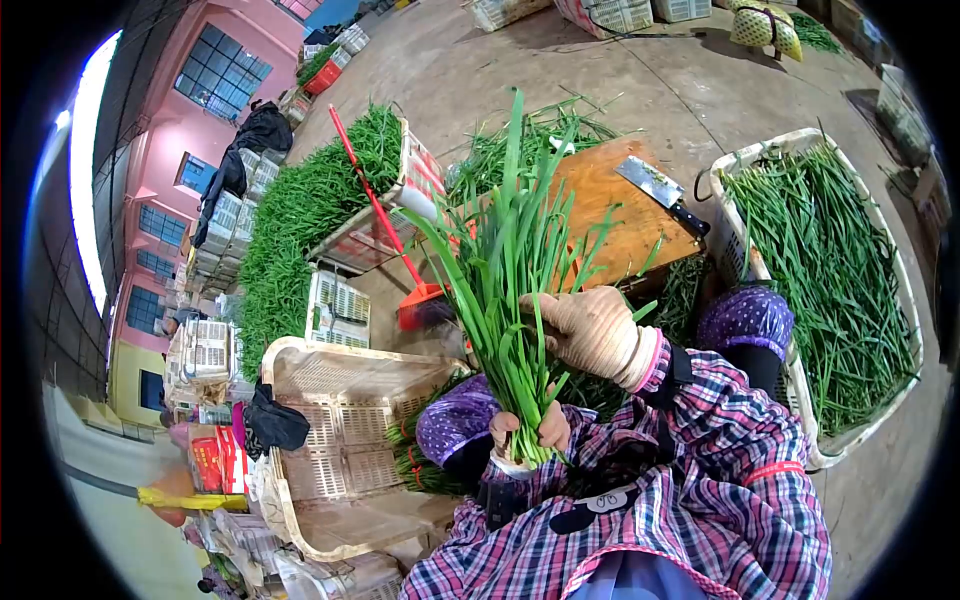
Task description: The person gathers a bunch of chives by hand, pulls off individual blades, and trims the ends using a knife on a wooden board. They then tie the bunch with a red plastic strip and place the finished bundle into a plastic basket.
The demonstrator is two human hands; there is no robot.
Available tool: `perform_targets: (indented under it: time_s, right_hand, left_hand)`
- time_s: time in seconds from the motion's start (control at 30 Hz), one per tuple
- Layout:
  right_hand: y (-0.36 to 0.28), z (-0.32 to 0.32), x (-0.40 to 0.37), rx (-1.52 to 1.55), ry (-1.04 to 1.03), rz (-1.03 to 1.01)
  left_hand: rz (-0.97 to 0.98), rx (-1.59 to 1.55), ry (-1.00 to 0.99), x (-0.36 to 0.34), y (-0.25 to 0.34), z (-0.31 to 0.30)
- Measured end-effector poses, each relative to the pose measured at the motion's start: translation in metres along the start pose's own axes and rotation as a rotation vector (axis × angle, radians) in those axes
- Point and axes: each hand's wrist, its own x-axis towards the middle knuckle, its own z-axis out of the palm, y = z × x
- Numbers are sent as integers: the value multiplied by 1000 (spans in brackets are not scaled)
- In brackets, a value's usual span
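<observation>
One leafy bunch [498,285], hands [598,333] at base, side

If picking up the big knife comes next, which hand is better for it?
Probably the right hand: it's nearer the knife, whose black handle points toward that side, though it's up against the leaves. The left hand is busy holding the bottom of the green bunch.

Left hand [553,428] grips greens [505,300] near stem ends; gloved right hand [597,332] at their leaves. Beyond, cleaver [652,183] on board [598,205]. Filled crate [816,452] right, tan crate [285,480] left.
</observation>
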Motion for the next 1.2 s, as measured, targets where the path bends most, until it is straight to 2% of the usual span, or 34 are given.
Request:
perform_targets:
  time_s: [0.17,0.4,0.47,0.57,0.6,0.7,0.87,0.93,1.07,1.2]
  right_hand:
    - [-3,-3,-2,51,18,84]
    - [-1,2,-4,188,123,87]
    - [3,3,-4,96,69,87]
    - [8,-1,0,-59,-66,88]
    - [6,-5,1,-120,-121,95]
    - [8,-5,2,-159,-143,73]
    - [10,-8,6,-184,-262,23]
    - [8,-11,7,-226,-377,17]
    - [11,-9,4,-119,-332,-131]
    - [11,-7,5,-57,-335,-152]
  left_hand:
    - [-3,-36,-26,-1,-2,-5]
    - [14,-53,7,1,0,2]
    - [8,-33,-1,0,0,2]
    - [-19,13,159,-2,-1,11]
    - [-18,13,157,-1,-1,15]
    - [-36,-6,258,-1,-1,20]
    - [-40,49,279,-2,0,16]
    - [-51,110,187,-3,-1,13]
    - [-36,119,225,-6,-2,15]
    - [-56,150,312,-12,-3,15]
